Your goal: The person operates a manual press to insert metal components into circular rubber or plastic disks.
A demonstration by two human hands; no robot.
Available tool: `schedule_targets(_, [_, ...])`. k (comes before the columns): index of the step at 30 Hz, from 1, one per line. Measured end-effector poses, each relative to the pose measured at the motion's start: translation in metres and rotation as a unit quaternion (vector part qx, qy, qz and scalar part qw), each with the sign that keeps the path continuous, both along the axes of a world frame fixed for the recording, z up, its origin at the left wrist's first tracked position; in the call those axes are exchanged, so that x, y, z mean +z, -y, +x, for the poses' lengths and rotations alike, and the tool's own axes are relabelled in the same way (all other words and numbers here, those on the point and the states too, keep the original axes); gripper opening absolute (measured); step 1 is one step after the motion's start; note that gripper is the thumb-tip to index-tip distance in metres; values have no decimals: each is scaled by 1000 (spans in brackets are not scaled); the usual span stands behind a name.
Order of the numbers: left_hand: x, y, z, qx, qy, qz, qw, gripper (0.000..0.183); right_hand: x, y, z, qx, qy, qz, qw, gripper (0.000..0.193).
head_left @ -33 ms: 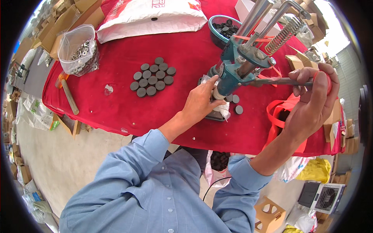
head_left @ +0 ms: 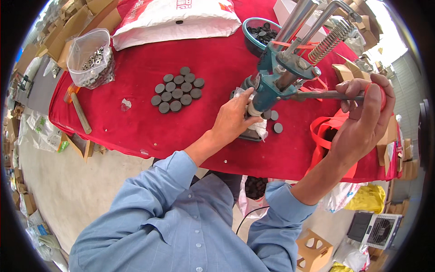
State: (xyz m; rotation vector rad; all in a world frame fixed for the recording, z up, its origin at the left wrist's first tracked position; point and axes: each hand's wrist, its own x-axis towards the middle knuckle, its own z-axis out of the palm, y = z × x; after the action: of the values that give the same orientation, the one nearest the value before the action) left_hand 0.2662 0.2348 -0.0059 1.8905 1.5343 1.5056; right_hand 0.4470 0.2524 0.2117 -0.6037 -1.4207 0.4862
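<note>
A teal hand press (head_left: 272, 86) with steel rods and a coil spring (head_left: 331, 41) stands at the right of the red-covered table. My right hand (head_left: 368, 106) is closed round the red-knobbed end of its lever (head_left: 331, 94), which sticks out nearly level. By the pale lower end of the press ram (head_left: 253, 109), my left hand (head_left: 230, 117) curves its thumb and fingers; what lies between the fingertips is hidden. White wrapping (head_left: 260, 130) shows on the press base beneath. Several black round discs (head_left: 176, 94) lie grouped left of the press, and a few others (head_left: 277, 128) sit to its right.
A bowl of black parts (head_left: 247, 38) stands behind the press; a large white sack (head_left: 176, 25) lies at the back. At left are a clear bag of metal parts (head_left: 90, 68) and a wooden-handled hammer (head_left: 80, 113). A red bag (head_left: 321, 136) lies near my right forearm.
</note>
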Motion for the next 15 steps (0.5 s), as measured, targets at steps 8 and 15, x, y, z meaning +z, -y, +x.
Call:
schedule_targets(8, [17, 10, -49, 34, -103, 51, 993, 49, -30, 18, 13, 13, 13, 67, 998, 29])
schedule_targets(15, [-14, 7, -120, 190, -354, -51, 914, 43, -139, 77, 25, -27, 31, 144, 989, 35])
